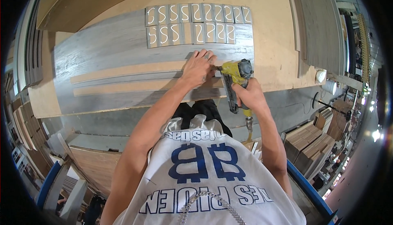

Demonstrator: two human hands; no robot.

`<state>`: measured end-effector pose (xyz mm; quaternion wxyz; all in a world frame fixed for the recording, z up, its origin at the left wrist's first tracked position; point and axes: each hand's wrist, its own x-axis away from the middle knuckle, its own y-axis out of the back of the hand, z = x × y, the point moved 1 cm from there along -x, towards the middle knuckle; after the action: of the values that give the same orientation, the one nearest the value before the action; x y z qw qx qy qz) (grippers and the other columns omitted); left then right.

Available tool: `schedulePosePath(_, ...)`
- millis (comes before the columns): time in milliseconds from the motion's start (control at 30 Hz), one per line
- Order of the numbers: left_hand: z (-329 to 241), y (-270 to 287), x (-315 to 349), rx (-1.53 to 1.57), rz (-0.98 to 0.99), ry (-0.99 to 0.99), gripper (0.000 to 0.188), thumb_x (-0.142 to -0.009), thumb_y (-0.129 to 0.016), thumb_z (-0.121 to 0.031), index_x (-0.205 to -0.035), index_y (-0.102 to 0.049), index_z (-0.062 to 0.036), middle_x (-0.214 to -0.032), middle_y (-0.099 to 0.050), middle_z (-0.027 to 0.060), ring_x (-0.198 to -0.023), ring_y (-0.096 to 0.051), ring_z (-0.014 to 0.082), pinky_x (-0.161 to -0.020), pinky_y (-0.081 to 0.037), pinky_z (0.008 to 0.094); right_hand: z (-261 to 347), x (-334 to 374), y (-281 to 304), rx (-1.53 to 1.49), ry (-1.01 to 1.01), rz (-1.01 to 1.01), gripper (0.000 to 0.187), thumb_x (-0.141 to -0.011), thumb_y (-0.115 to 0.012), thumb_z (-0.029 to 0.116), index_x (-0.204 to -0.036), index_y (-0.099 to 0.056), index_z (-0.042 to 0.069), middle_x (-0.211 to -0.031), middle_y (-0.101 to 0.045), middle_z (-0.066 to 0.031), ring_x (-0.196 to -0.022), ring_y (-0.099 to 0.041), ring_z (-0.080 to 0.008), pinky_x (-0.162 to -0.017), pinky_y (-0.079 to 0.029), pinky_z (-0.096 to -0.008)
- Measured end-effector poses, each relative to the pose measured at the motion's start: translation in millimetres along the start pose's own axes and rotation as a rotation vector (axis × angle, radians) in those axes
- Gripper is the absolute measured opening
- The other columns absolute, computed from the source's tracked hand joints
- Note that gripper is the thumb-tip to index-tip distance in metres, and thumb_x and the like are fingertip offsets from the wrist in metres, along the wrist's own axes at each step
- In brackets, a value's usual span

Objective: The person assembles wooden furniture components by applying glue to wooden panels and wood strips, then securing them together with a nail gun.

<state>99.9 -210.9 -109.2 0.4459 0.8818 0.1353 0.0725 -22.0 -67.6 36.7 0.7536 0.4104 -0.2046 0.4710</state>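
Observation:
My right hand [251, 95] grips a yellow and black pneumatic nail gun [234, 71] by its handle. The gun's nose points left, close to the fingertips of my left hand [198, 69]. Those fingers are bent and pressed down over the long strips; whatever lies under them is hidden. Two tan-faced strips [131, 68] with grey edges run side by side across a wide grey wood-grain panel [90, 47]. Beyond my left hand, small rectangular pieces [174, 14] sit in two rows, nearly all bearing a white squiggle of what looks like glue.
Under the panel is a tan worktable [270, 28]. A cardboard box [82, 2] stands at the far left, and long grey boards [321, 28] are stacked at the right. An air hose fitting [249, 122] hangs below the gun. Stacked wood panels [309, 143] stand lower right.

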Motion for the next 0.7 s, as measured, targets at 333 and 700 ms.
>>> schedulePosePath(333, 5.4, -1.2, 2.8, 0.037, -0.074, -0.046, 0.051, -0.082, -0.074, -0.031, -0.123, -0.064, -0.0026, -0.118, -0.059, 0.0074, -0.118, -0.050, 0.0273, -0.097, -0.040, 0.0410, 0.2, -19.9, 5.2, -0.008, 0.043, -0.021, 0.026, -0.086, -0.064, 0.017, -0.083, -0.062, -0.008, -0.054, -0.060, -0.0113, -0.043, -0.060, -0.0186, -0.046, -0.048, -0.0358)
schedulePosePath(700, 1.2, 6.3, 2.5, 0.017, -0.087, -0.044, 0.054, -0.086, -0.072, -0.033, -0.128, -0.060, -0.0019, -0.124, -0.058, 0.0087, -0.120, -0.049, 0.0292, -0.100, -0.040, 0.0411, -2.1, -18.9, 24.4, 0.123, -0.039, -0.130, 0.031, -0.083, -0.068, 0.021, -0.091, -0.066, -0.009, -0.064, -0.066, -0.0173, -0.055, -0.068, -0.0266, -0.055, -0.053, -0.0398)
